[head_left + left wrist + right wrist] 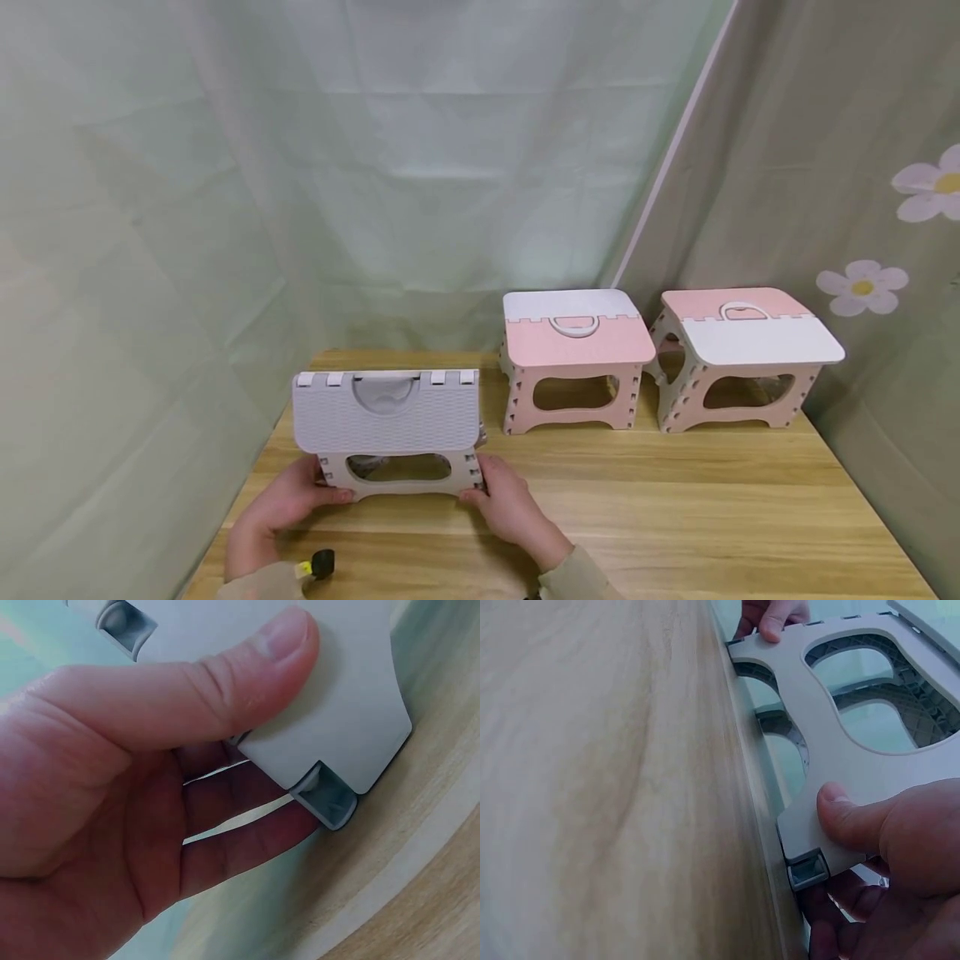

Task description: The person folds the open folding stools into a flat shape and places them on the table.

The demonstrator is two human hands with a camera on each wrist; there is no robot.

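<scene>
While left hand [285,502] and right hand [512,507] gripped its sides, the grey stool [386,432] sat near the tabletop's [712,508] left edge, room rightward.

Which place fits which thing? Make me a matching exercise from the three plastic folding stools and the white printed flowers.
1. Grey-topped plastic stool
2. Pink-and-white plastic stool, pink half in front
3. Pink-and-white plastic stool, white half in front
4. White, yellow-centred printed flowers

A. Rightmost among stools
B. On the greyish-brown fabric
C. Held by bare left hand and right hand
D. Middle among stools

Pairs: 1-C; 2-D; 3-A; 4-B
</scene>
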